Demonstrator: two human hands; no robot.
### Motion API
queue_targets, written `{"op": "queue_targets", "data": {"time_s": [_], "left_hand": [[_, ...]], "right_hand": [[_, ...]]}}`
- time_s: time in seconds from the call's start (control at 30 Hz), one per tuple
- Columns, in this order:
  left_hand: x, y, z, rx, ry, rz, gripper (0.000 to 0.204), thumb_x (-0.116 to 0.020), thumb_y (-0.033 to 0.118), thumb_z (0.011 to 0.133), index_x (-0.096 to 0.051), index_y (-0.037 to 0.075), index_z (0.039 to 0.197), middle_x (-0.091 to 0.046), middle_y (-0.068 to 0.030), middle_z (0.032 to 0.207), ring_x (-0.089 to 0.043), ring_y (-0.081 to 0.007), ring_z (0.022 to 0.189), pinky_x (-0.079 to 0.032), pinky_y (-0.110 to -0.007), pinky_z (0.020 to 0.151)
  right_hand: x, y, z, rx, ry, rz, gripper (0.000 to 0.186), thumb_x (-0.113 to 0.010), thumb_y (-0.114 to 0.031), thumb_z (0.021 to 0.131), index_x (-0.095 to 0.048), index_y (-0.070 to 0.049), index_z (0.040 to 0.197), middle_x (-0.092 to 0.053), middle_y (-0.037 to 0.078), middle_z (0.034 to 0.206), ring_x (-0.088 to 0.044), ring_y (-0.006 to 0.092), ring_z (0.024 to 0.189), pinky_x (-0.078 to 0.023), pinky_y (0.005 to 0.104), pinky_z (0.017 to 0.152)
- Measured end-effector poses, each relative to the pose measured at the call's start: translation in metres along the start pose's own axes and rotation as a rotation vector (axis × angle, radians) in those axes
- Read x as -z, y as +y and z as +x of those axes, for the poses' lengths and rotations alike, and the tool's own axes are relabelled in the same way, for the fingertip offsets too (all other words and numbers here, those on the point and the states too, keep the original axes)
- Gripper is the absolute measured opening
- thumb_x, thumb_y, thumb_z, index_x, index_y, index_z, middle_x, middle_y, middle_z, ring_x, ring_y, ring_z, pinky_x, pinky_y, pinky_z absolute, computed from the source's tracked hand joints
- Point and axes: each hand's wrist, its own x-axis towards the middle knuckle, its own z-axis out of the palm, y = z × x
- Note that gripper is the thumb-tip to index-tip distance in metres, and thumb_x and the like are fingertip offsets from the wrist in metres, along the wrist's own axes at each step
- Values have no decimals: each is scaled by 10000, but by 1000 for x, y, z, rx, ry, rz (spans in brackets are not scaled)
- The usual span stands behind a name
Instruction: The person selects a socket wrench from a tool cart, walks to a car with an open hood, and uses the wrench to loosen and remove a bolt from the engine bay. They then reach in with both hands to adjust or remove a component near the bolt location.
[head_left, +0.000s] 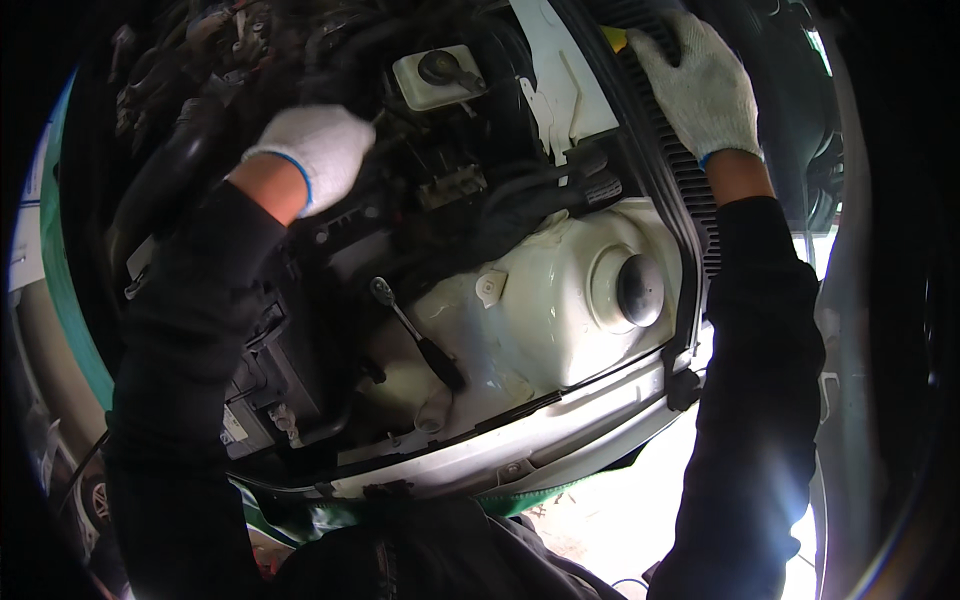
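My left hand [315, 155], in a white knit glove with a blue cuff edge, is over the middle of the engine bay. It looks closed and slightly blurred; its fingers curl out of sight, so what they hold is hidden. My right hand [705, 90], gloved alike, is at the far right above the black slotted cowl. Its fingers curl around a yellow object [613, 39], of which only a small end shows. A ratchet wrench [415, 335] with a black handle lies on the pale inner fender, touched by neither hand. Beyond my left hand stands a whitish fluid reservoir [438, 78] with a black cap.
A pale strut tower [560, 300] with a round dark cap [640, 290] bulges up between my arms. A black battery [270, 390] sits at the near left. Dark hoses and engine parts fill the far left. The fender edge [480, 450] runs along the near side.
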Motion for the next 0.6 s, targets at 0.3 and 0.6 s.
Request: {"op": "queue_targets", "data": {"time_s": [0.3,0.6], "left_hand": [[54,-56,125,-462,448,431,219,-679,156,883,-839,152,1033,-754,-77,1144,-696,-325,1122,-552,-473,985],[-16,-55,230,-216,350,691,218,-843,247,842,-907,230,1050,-794,5,1252,-706,-267,1186,-564,-371,1021]], "right_hand": [[4,-12,-7,-39,102,47,409,-744,-326,954,-734,-4,1206,-741,255,1150,-710,429,1129,-562,511,1012],[-14,9,-1,53,108,25,505,-719,-467,1034,-740,-50,1317,-775,161,1238,-742,359,1183,-599,478,1038]]}}
